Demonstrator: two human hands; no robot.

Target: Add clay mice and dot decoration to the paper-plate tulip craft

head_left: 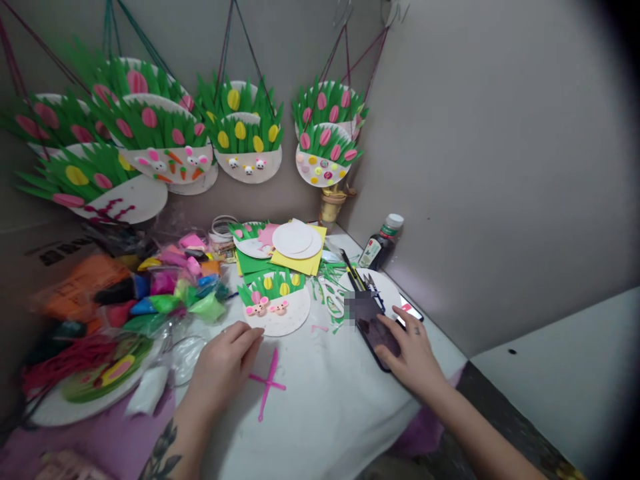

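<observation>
My left hand (227, 357) is closed, fingers curled together, by the lower edge of a half-round paper plate (275, 323). Whether anything sits between those fingers is hidden. Green paper grass, yellow and pink paper eggs and two pink clay mouse faces decorate this plate. Just right of that hand, a pink plastic clay tool (269, 383) lies crossed with another one on the white cloth. My right hand (413, 347) is open, with its thumb and fingers spread over a dark smartphone (373, 327). Beyond its fingertips lies a second phone (411, 309) with a lit screen.
White-handled scissors (333, 297), green paper scraps and a dark bottle (381, 243) stand or lie toward the back right. Colourful clay packets (170, 283) crowd the left. White paper discs (297, 239) rest on coloured sheets. Decorated plate baskets (247, 160) hang along the wall.
</observation>
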